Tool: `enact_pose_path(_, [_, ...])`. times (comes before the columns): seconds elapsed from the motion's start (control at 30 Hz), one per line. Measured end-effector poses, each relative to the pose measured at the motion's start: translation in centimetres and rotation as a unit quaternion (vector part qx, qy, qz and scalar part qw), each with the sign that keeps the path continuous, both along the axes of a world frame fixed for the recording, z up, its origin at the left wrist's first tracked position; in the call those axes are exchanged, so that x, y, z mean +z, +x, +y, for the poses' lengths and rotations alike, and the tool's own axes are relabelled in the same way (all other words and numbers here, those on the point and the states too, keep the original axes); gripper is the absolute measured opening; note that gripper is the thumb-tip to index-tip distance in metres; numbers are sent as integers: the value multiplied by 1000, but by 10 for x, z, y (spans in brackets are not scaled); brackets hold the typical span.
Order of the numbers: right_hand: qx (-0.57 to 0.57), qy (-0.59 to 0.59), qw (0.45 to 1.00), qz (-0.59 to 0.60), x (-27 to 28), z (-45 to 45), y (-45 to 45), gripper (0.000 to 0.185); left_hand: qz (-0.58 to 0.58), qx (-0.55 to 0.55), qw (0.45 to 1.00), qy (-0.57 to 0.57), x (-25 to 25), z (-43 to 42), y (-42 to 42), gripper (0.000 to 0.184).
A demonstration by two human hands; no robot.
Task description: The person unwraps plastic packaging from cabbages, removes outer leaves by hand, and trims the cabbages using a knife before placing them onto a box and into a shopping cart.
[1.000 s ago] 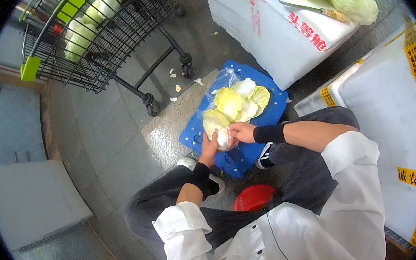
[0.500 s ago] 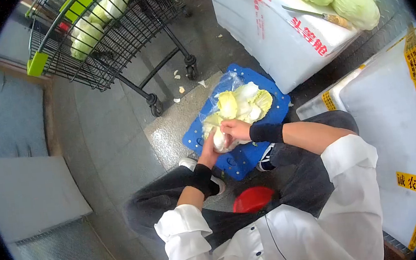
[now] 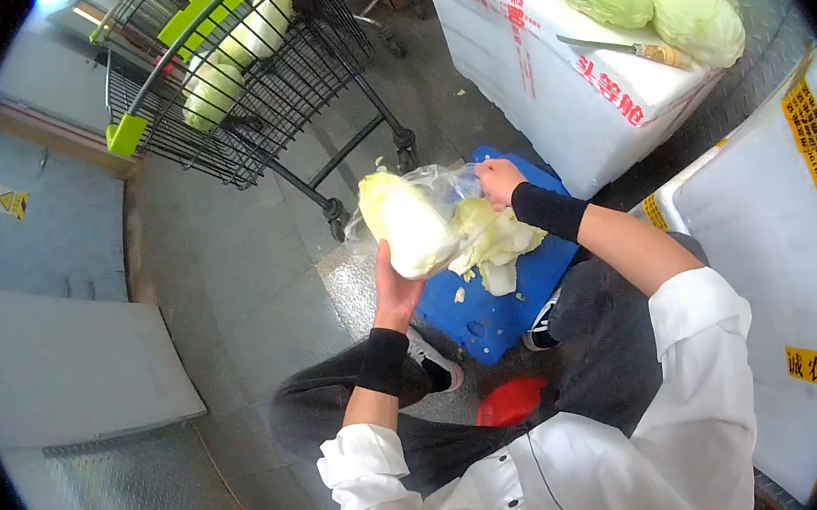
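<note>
A pale napa cabbage (image 3: 407,224) is lifted off the floor, tilted. My left hand (image 3: 395,281) is closed around its lower end. My right hand (image 3: 500,183) pinches a clear plastic bag (image 3: 455,180), drawn out to the right of the cabbage. The bag partly surrounds the cabbage; how far it reaches around the back I cannot tell. Loose cabbage leaves (image 3: 498,244) lie under my right hand on a blue plastic board (image 3: 486,324). Small leaf scraps are scattered near them.
A wire shopping cart (image 3: 248,123) holding several cabbages stands at upper left. On a white foam box (image 3: 510,78) rest more cabbages (image 3: 696,19) and a knife (image 3: 645,50). A taped white box (image 3: 750,222) is at right. Something red and round (image 3: 511,400) sits between my legs.
The cabbage has been raised up and left from the board, in my left hand. My right hand has moved up and right, pulling the bag with it. The view has shifted slightly.
</note>
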State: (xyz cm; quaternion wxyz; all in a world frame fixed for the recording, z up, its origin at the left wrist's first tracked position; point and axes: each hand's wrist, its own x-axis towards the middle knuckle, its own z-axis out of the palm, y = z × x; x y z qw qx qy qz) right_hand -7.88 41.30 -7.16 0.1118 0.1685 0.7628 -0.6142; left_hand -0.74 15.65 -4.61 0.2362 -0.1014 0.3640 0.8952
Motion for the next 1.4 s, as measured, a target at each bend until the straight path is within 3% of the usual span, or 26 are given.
enact_pose_path(0.07, [-38,18,999,29,11,5,-2,34,35,15,999,-14,16,6,2,65])
enact_pose_path(0.1, [-65,118,985,112,18,9,2,34,49,26,998,-24,24,9,5,67])
enact_pose_path(0.23, [-100,211,939,254,37,40,-12,32,53,19,998,-19,21,-4,5,68])
enact_pose_path(0.37, [-68,266,925,264,44,58,-12,27,26,15,999,-12,-3,-23,0,65])
enact_pose_path(0.4, [-69,276,925,254,35,61,-16,27,30,7,999,-17,-10,-29,1,64])
enact_pose_path(0.43, [-69,286,924,242,26,62,-19,26,4,34,999,24,1,-25,10,51])
enact_pose_path(0.53, [-61,340,918,196,9,72,-23,25,29,44,999,13,-13,-34,9,52])
enact_pose_path(0.7, [-2,354,926,129,-4,71,-24,28,53,67,987,136,-23,-37,-3,58])
enact_pose_path(0.77, [77,415,904,71,-3,78,-27,28,64,28,984,162,-22,-38,-3,72])
enact_pose_path(0.83, [107,449,887,3,-12,85,-27,28,86,-52,976,192,-8,-34,-1,101])
enact_pose_path(0.93, [122,473,868,-90,-21,77,-5,27,115,-23,981,152,3,-22,8,73])
enact_pose_path(1.03, [244,522,806,-136,1,66,13,31,39,53,997,39,-35,-38,10,78])
enact_pose_path(1.13, [274,392,878,6,4,58,8,41,27,81,996,3,-44,-42,9,88])
enact_pose_path(1.2, [229,142,948,167,7,44,0,54,17,102,993,61,-39,-34,7,71])
enact_pose_path(1.27, [230,22,959,166,54,11,8,51,17,99,989,106,-23,-23,5,61])
enact_pose_path(1.33, [247,-55,948,192,42,-16,7,56,26,73,989,125,-9,-13,3,58])
enact_pose_path(1.4, [177,-135,958,182,28,-43,18,68,36,46,990,128,-8,-8,2,57])
